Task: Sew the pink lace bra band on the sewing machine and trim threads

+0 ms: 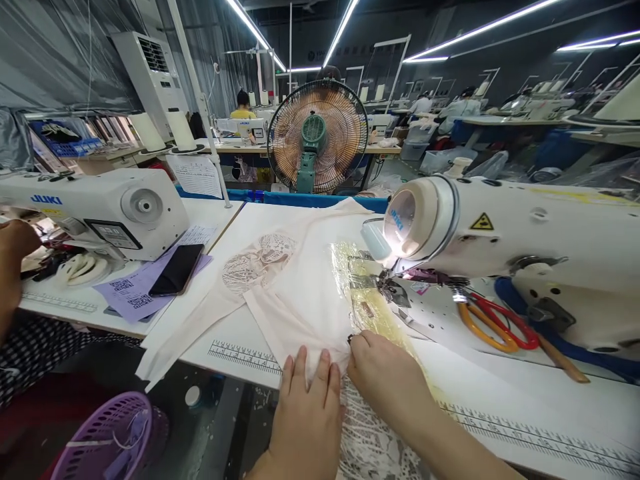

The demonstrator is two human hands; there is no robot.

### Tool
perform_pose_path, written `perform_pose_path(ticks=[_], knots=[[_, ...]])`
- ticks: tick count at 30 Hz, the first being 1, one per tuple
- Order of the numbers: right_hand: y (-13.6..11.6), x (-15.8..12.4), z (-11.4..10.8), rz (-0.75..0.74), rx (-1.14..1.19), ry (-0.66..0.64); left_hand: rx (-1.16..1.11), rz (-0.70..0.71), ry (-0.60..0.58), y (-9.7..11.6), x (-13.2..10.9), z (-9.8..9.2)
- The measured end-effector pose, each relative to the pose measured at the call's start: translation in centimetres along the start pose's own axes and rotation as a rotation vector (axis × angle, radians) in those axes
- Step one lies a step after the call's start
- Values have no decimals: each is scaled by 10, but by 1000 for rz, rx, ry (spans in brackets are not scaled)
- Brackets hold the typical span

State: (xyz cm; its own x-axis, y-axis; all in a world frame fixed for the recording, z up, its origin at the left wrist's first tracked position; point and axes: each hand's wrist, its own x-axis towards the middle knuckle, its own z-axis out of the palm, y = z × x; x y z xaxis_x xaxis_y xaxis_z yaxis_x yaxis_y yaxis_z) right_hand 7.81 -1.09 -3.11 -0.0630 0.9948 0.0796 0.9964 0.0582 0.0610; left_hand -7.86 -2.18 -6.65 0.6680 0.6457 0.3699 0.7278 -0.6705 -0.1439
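Long white tube lights [341, 31] hang over a dim sewing hall and a white worktable [480, 377]. At 9 o'clock, another person's hand [17, 241] is beside a white sewing machine [105, 203] lettered JUKI in blue. Towards 8 o'clock, below table level, sits a purple slotted plastic basket [100, 430]. Back near 9, a lilac paper sheet [127, 300] printed with square codes lies partly under a black-screened phone [177, 270]. A pale pink cloth piece [285, 325] with a lace patch [245, 270] spreads from the table's centre towards 8 o'clock. At 6, the wearer's left hand [310, 407] rests on its near part, palm down, fingers spread, clasping nothing. At 12 stands a round wire-caged fan [314, 130] with a green motor. At 5, the right hand [385, 373] is curled closed just beside the left, by the cloth; what it grasps, I cannot tell. Clear yellowish film [373, 313] leads to the needle of a second white sewing machine [505, 233] at 3.
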Motion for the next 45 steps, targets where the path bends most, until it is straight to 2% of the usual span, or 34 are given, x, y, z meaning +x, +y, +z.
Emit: perform_pose_path(ticks=[3,6,10,15,18,20,25,29,35,39,45], knots=[[7,-4,-5,30,39,-22,-11,-4,15,2,1,-1],[10,-6,-10,-3,63,-42,-18,-14,26,4,1,0],[5,-4,-12,-59,34,-40,-32,-26,21,4,1,-2],[-4,6,-15,-164,-15,-29,-160,-80,-2,-3,12,-8],[-4,9,-14,-221,-37,-4,-172,-96,65,-6,21,-2],[-2,10,-9,-235,-47,24,-134,-96,62,-7,25,4],[8,10,4,-124,-47,111,-54,-108,-55,-4,24,9],[15,7,5,-21,-8,147,-49,-123,-34,-2,23,8],[9,9,-3,-67,73,110,-37,-118,-29,-4,23,9],[8,18,0,-80,75,100,-29,-114,-32,-6,22,9],[17,20,8,123,136,145,-37,-146,-82,-3,22,12]])
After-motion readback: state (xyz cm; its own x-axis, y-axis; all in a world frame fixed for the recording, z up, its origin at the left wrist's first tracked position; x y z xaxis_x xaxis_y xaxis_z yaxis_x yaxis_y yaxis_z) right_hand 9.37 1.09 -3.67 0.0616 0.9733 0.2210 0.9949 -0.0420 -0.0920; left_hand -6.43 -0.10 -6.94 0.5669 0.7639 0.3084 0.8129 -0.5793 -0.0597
